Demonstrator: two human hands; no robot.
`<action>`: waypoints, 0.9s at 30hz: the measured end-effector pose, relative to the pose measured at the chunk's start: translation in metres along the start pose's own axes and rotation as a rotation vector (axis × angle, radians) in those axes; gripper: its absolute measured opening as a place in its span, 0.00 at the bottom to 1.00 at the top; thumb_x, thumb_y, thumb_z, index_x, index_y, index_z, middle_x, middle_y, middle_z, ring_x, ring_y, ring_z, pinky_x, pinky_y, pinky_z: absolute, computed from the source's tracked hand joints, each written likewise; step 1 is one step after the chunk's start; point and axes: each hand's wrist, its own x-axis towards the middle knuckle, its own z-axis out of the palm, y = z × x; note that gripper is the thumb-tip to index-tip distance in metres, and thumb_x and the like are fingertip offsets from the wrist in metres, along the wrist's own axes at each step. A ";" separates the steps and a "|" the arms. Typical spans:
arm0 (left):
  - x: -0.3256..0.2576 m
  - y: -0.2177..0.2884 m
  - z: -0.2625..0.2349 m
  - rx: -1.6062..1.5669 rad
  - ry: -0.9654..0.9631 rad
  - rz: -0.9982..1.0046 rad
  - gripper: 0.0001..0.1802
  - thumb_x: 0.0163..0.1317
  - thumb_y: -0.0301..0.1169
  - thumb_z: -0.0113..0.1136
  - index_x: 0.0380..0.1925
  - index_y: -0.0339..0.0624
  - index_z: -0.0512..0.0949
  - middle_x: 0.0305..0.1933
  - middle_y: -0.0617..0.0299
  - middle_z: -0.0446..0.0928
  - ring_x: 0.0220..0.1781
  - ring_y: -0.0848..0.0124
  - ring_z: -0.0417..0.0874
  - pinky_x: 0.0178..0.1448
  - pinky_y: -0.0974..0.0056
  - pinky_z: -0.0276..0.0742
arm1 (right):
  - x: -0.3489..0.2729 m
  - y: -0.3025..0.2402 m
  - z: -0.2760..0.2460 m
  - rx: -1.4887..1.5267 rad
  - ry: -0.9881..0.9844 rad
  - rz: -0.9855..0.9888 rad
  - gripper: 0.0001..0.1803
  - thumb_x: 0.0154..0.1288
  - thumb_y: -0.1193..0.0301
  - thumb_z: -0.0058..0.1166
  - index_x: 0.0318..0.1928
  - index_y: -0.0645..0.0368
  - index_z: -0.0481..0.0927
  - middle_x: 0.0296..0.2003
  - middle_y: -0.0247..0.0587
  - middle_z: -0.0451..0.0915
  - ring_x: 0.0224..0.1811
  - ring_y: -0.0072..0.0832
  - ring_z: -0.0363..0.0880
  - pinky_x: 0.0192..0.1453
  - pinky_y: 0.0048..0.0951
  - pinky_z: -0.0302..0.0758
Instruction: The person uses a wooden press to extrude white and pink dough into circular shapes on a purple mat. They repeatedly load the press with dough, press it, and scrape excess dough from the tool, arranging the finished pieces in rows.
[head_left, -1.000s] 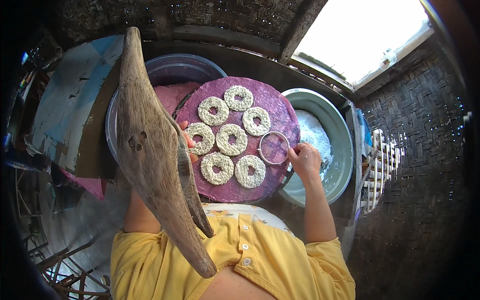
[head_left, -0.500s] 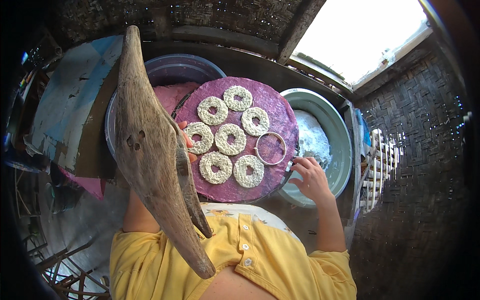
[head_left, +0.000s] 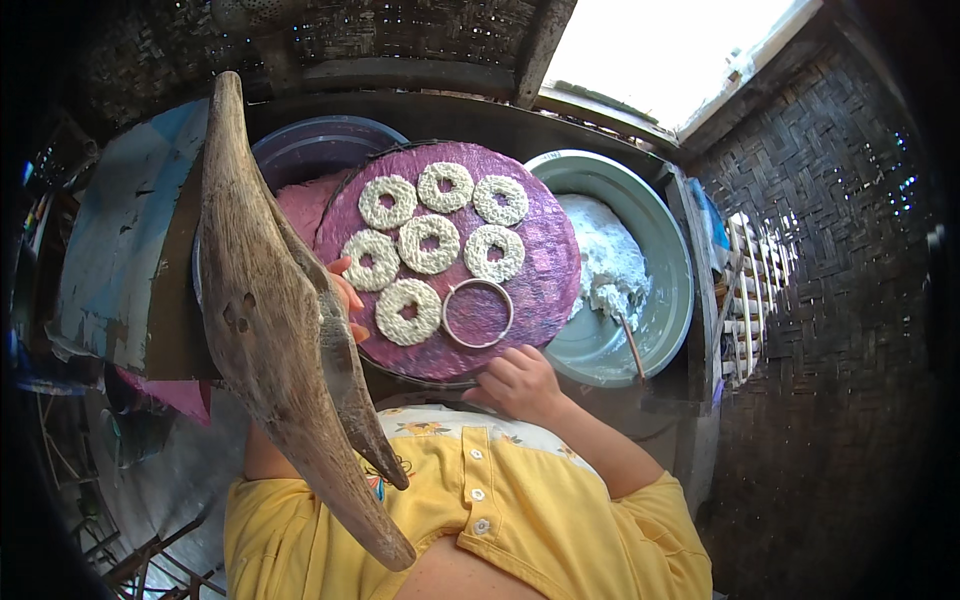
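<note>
A carved wooden tool (head_left: 265, 290), pointed at both ends and split along one side, looms at the left, close to me. My left hand (head_left: 345, 292) is mostly hidden behind it; curled fingers show at its right edge, seemingly closed around it. A round tray (head_left: 550, 250) covered in purple sheeting bears several ring-shaped white dough pieces (head_left: 429, 256) with a stringy texture. An uncovered thin round ring mould (head_left: 511, 315) lies near the tray's front right. With bent fingers, my right hand (head_left: 520, 383) grips the tray's near rim.
Right of the tray stands a grey-green basin (head_left: 675, 240) with white dough (head_left: 600, 255) and a thin stick (head_left: 632, 348). Behind the left side, a dark blue tub (head_left: 330, 133) holds pink dough (head_left: 298, 207). A woven wall (head_left: 830, 300) borders the right.
The tray has turned clockwise, bringing the ring mould toward me. My right hand has moved from its right edge to the near rim. A stick now shows in the basin.
</note>
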 end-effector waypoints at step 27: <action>-0.023 0.033 0.006 0.205 0.218 -0.023 0.26 0.42 0.42 0.69 0.41 0.43 0.75 0.31 0.56 0.78 0.40 0.64 0.82 0.67 0.46 0.59 | 0.038 -0.005 -0.023 0.091 -0.080 0.120 0.16 0.52 0.65 0.61 0.43 0.52 0.80 0.36 0.34 0.72 0.39 0.31 0.71 0.42 0.30 0.67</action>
